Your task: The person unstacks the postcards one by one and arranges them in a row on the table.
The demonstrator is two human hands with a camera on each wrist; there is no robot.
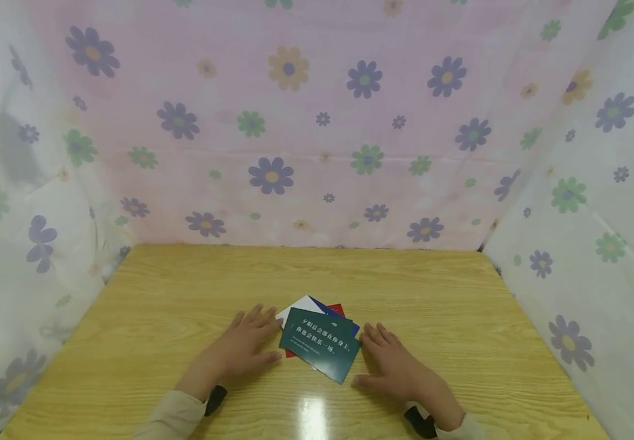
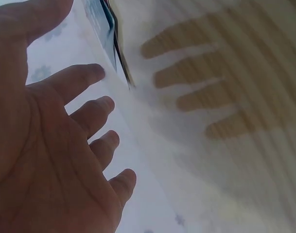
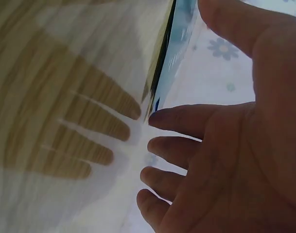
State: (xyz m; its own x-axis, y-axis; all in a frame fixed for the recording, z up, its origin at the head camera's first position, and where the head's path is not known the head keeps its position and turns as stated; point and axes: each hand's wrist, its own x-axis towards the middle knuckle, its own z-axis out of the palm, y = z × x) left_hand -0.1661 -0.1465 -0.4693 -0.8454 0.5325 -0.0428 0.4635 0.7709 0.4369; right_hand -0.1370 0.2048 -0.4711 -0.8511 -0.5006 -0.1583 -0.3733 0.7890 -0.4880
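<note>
Head view: a loose pile of cards (image 1: 322, 342) is lying on the table (image 1: 185, 281) at the lower centre of the frame, between the left hand (image 1: 240, 348) on its left and the right hand (image 1: 398, 365) on its right; both are resting just beside it, neither being plainly nearer. The uppermost green card (image 1: 317, 360) is running its long axis from upper left to lower right. Both hands are holding nothing, their fingers extending nearly straight with small gaps between; whether a fingertip is touching a card cannot be told. The thin, smooth, rectangular green card is bearing white lettering, while a white card (image 1: 302, 304), a blue card (image 1: 355, 330) and a red card (image 1: 337, 308) are showing from beneath. The glossy wood-grained table is mirroring the fingers in both wrist views; flower-printed cloth (image 1: 306, 134) is hanging across the upper frame.
</note>
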